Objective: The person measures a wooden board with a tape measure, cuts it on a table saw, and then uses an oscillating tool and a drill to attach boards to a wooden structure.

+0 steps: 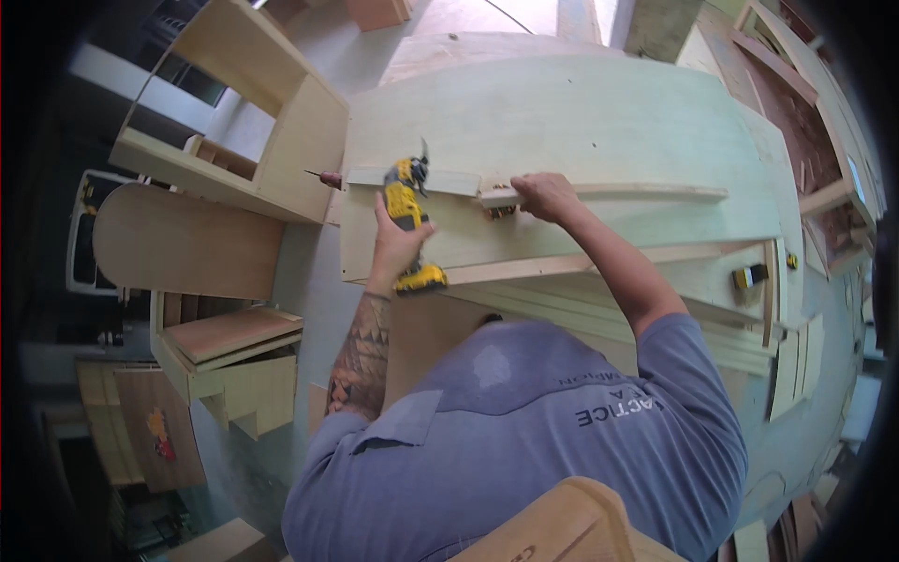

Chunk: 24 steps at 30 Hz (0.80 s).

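Note:
My left hand [398, 242] is wrapped round a yellow-and-black cordless oscillating multi-tool [405, 201]. Its head and thin blade point away from me, and the battery is at the near end. The tool is over a narrow pale wood strip [454, 182] on a large light plywood panel [646, 122]. To the right, my right hand [546, 197] is closed on the end of a small pale block [499, 198]. Something dark and orange shows under that block, too small to name. Beyond my right hand, a long thin wood strip [655, 192] runs along the panel.
A red-handled screwdriver [330, 179] sits at the panel's left edge. A yellow-and-black item [749, 276] and a tape measure [792, 260] lie at the right. An open wooden frame [300, 131] and a rounded board [178, 239] stand left. Wood scraps fill a bin [773, 103].

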Tool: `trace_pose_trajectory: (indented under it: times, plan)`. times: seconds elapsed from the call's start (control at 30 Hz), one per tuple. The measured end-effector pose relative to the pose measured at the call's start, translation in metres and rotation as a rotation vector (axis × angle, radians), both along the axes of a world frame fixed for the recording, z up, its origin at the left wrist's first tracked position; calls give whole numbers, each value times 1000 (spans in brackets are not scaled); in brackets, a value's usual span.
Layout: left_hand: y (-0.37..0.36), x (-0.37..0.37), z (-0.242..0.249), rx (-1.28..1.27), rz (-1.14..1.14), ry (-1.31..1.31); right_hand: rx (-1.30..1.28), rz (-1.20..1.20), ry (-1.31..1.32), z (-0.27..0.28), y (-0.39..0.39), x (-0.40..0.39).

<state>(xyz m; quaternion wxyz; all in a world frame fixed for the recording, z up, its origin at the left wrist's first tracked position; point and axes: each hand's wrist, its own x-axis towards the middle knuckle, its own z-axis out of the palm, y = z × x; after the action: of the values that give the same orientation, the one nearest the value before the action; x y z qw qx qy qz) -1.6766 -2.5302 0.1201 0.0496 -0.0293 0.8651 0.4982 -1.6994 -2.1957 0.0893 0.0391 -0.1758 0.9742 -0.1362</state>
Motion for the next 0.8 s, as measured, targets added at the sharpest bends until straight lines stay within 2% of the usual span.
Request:
trace_pose_trajectory:
  times: [0.03,0.1,0.2,0.23,0.27,0.3,0.4,0.47,0.5,0.53,0.6,0.63,0.7,0.73,0.77,0.8]
  plan:
    - [-11,-21,-14,-9,-3,43,-21,2,44,-3,-3,-5]
    - [-9,-44,-5,73,-19,29,-73,10,113,-11,-2,-5]
    - [-10,-89,-13,186,-46,9,-59,-2,127,11,6,13]
    - [-6,-104,-11,201,-14,-12,-83,-44,271,28,12,21]
    - [-6,-124,-21,330,-66,-61,-100,-84,415,49,20,30]
    - [1,-144,-28,336,-27,-31,-125,-128,524,75,31,43]
    - [18,-217,-56,417,-101,-2,-228,-301,870,149,70,91]
    - [35,-245,-58,539,31,-38,-552,-350,1123,178,103,136]
    - [43,-256,-61,544,-14,-53,-609,-492,1256,189,117,169]
    - [48,-266,-65,583,29,-72,-881,-670,1339,201,117,208]
    - [52,-287,-78,603,90,-108,-786,-1020,1684,232,130,289]
    - [54,-296,-85,589,105,-123,-699,-1110,1684,236,140,341]
    - [55,-300,-90,583,71,-143,-1126,-980,1919,230,138,421]
    - [64,-294,-86,591,44,-158,-1180,-979,1908,217,134,465]
    - [68,-283,-78,493,139,-138,-1242,-977,1885,197,128,503]
    - [73,-274,-77,391,240,-117,-1287,-1083,1925,177,121,529]
